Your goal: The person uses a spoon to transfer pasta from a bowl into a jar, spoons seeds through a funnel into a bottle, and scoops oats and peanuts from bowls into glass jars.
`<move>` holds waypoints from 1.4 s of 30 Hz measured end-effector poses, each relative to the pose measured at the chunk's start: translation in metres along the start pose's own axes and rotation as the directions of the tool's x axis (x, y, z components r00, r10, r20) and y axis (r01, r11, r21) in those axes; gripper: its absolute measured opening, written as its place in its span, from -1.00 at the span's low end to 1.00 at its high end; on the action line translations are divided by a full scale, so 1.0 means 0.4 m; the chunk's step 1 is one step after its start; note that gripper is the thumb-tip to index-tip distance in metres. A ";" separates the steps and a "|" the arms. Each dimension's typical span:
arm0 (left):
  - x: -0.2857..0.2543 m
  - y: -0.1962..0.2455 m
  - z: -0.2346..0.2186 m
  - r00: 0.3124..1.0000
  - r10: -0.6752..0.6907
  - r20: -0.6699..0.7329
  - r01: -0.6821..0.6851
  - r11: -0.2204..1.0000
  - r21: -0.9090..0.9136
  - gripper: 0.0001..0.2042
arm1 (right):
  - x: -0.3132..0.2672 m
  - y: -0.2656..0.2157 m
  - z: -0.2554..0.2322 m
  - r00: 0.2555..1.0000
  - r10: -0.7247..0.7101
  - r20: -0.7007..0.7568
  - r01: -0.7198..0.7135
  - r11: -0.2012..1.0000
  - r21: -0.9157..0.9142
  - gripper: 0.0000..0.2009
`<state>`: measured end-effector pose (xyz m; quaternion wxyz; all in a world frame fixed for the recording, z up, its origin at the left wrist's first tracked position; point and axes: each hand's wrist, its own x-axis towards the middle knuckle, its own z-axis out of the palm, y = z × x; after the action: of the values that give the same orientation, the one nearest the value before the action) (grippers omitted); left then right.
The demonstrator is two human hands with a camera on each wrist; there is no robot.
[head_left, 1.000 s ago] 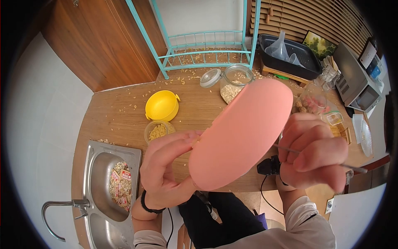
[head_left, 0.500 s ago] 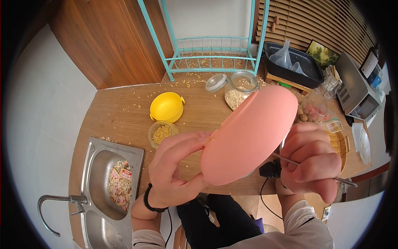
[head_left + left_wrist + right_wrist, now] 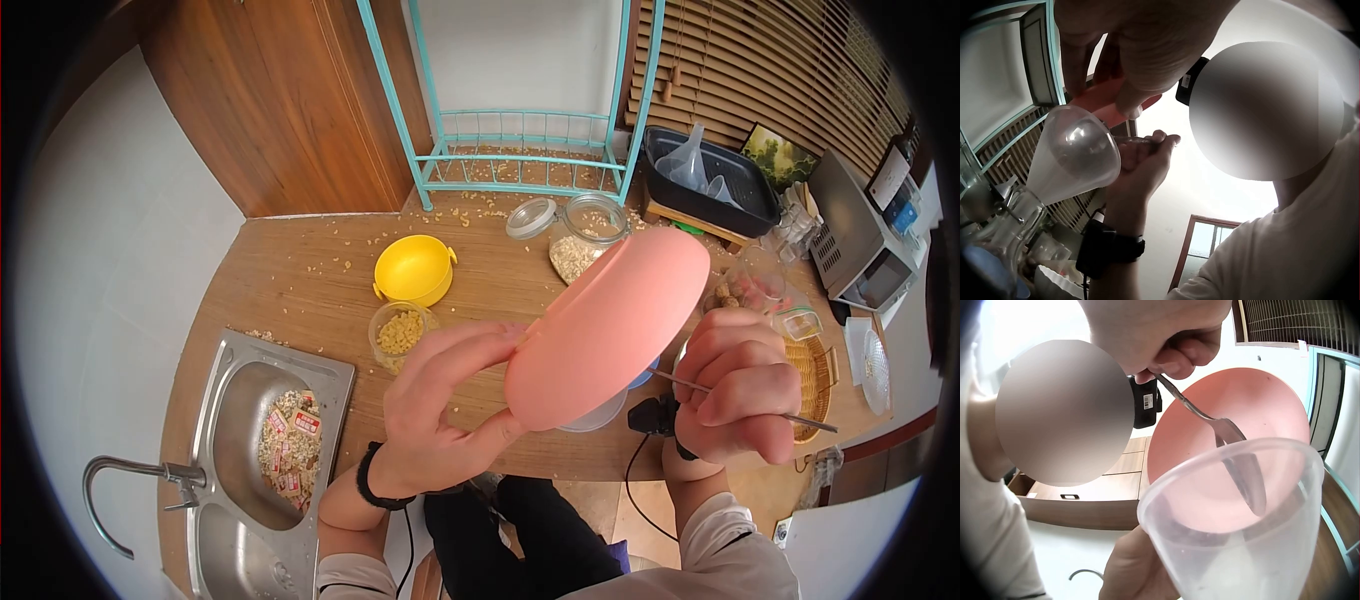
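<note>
My left hand holds a pink bowl by its rim, tipped on its side above the counter. A metal spoon is gripped in my right hand, its handle sticking out past the fist. In the right wrist view the spoon's head lies in front of the bowl's inner wall, partly behind the rim of a clear plastic funnel. That funnel sits in the mouth of a glass bottle, below the bowl. From the head view, the bowl's inside is hidden.
A yellow bowl and a tub of pasta stand left on the counter. Behind is an open glass jar of oats. The sink holds spilled oats and packets. A turquoise rack and black tray stand at the back.
The head view has shifted a little. The pink bowl shows narrower and tipped further, and my hands have come closer together. A clear rim and something blue now show beneath the bowl.
</note>
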<state>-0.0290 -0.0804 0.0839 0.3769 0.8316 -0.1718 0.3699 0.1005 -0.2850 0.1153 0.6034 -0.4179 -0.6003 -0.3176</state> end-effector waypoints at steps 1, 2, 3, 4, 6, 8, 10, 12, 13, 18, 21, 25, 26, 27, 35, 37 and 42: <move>0.000 0.001 0.001 1.000 -0.024 0.008 0.024 1.000 -0.011 -0.34 | 0.002 -0.004 -0.002 1.000 -0.006 0.000 0.006 1.000 -0.001 -0.56; 0.000 0.000 0.003 1.000 -0.019 0.007 0.019 1.000 -0.010 -0.34 | 0.002 -0.009 -0.006 1.000 0.007 0.015 -0.007 0.999 -0.045 -0.58; 0.000 -0.002 0.005 1.000 -0.006 -0.001 0.006 1.000 -0.024 -0.36 | 0.004 -0.012 -0.009 0.999 0.021 0.028 -0.019 0.996 -0.088 -0.60; 0.000 -0.003 0.006 1.000 0.007 -0.009 -0.008 0.999 -0.038 -0.37 | 0.006 -0.013 -0.010 1.000 0.016 0.026 -0.013 0.996 -0.090 -0.60; 0.000 0.004 0.008 1.000 -0.009 -0.011 0.008 0.997 -0.071 -0.39 | 0.004 -0.020 -0.012 0.999 0.032 0.033 -0.026 0.987 -0.158 -0.63; 0.000 0.016 0.014 1.000 -0.018 -0.017 0.016 0.995 -0.099 -0.41 | -0.001 -0.021 -0.006 1.000 0.027 0.010 -0.025 0.990 -0.136 -0.64; 0.001 0.024 0.023 0.973 -0.149 -0.174 0.093 0.952 -0.293 -0.48 | 0.001 -0.020 -0.008 1.000 -0.015 0.004 0.015 0.992 -0.126 -0.64; -0.004 0.021 0.011 0.961 -0.213 -0.178 0.135 0.919 -0.369 -0.48 | -0.014 -0.043 -0.015 0.994 0.089 -0.063 -0.096 0.989 -0.116 -0.63; -0.010 0.017 0.013 0.939 -0.298 -0.174 0.192 0.870 -0.454 -0.47 | -0.024 -0.053 -0.018 0.970 0.212 -0.119 -0.223 0.970 -0.096 -0.61; 0.009 0.056 0.019 0.868 -0.432 -0.247 0.216 0.774 -0.595 -0.47 | -0.014 -0.113 -0.004 0.826 0.538 -0.169 -0.545 0.838 0.002 -0.60; -0.004 0.067 0.027 0.806 -0.538 -0.245 0.261 0.696 -0.669 -0.50 | -0.025 -0.137 -0.003 0.692 0.689 -0.218 -0.649 0.725 0.232 -0.65; -0.022 0.148 0.033 0.734 -0.653 -0.189 0.282 0.545 -0.790 -0.57 | -0.024 -0.160 -0.023 0.521 0.834 -0.180 -0.696 0.538 0.475 -0.69; -0.029 0.167 0.033 0.731 -0.656 -0.188 0.287 0.546 -0.787 -0.57 | -0.020 -0.166 -0.027 0.500 0.848 -0.176 -0.704 0.516 0.488 -0.71; -0.040 0.184 0.034 0.723 -0.672 -0.159 0.282 0.498 -0.820 -0.59 | -0.020 -0.175 -0.029 0.495 0.851 -0.175 -0.705 0.512 0.492 -0.71; -0.139 0.336 0.059 0.675 -0.736 -0.055 0.289 0.332 -0.898 -0.63 | -0.058 -0.279 -0.012 0.450 0.893 -0.034 -0.712 0.381 0.590 -0.76; -0.177 0.353 0.063 0.652 -0.758 -0.018 0.278 0.261 -0.924 -0.63 | -0.080 -0.301 -0.001 0.468 0.883 0.041 -0.730 0.360 0.581 -0.76; -0.273 0.392 0.070 0.578 -0.816 -0.013 0.278 0.212 -0.937 -0.63 | -0.142 -0.352 0.038 0.414 0.895 0.169 -0.792 0.262 0.551 -0.80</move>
<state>-0.1769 -0.2036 0.0686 0.8792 0.3835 0.0993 0.2648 -0.0355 -0.3416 0.0753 0.8200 -0.4479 -0.2892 0.2083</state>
